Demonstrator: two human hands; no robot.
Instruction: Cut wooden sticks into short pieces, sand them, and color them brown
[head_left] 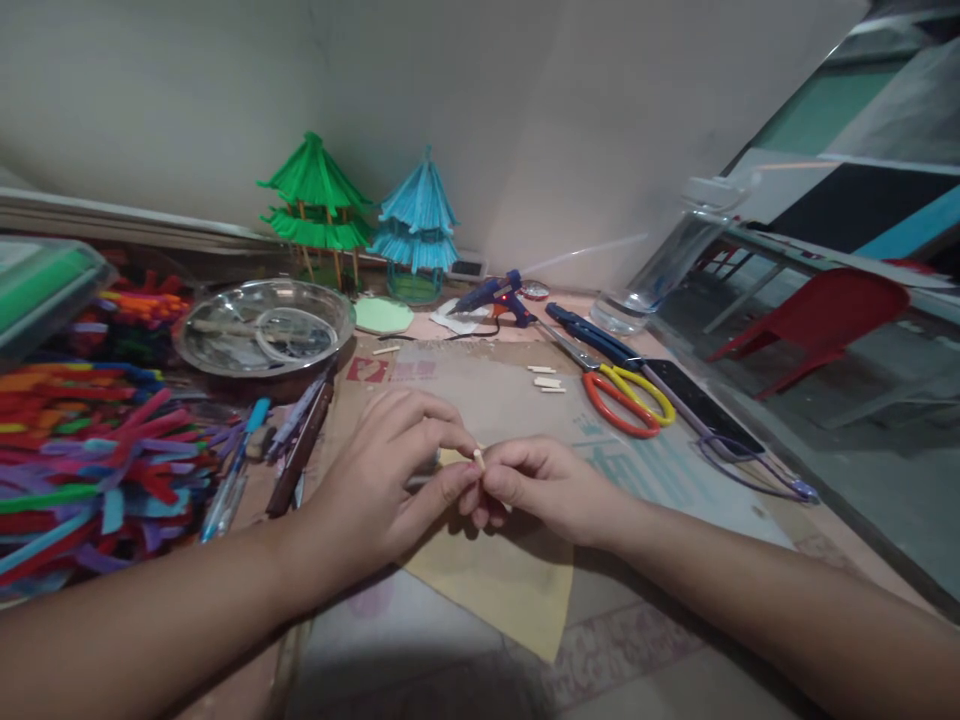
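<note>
My left hand and my right hand meet over a yellow sheet of paper on the table. Both pinch a small pale stick piece between fingertips and thumbs. The rest of the stick is hidden by my fingers. Three short stick pieces lie a little beyond my hands on the cardboard mat.
Left lies a heap of coloured pipe cleaners, with pens and a steel bowl. Green and blue paper pagodas stand by the wall. A glue gun, orange-yellow scissors, a phone and a water bottle lie right.
</note>
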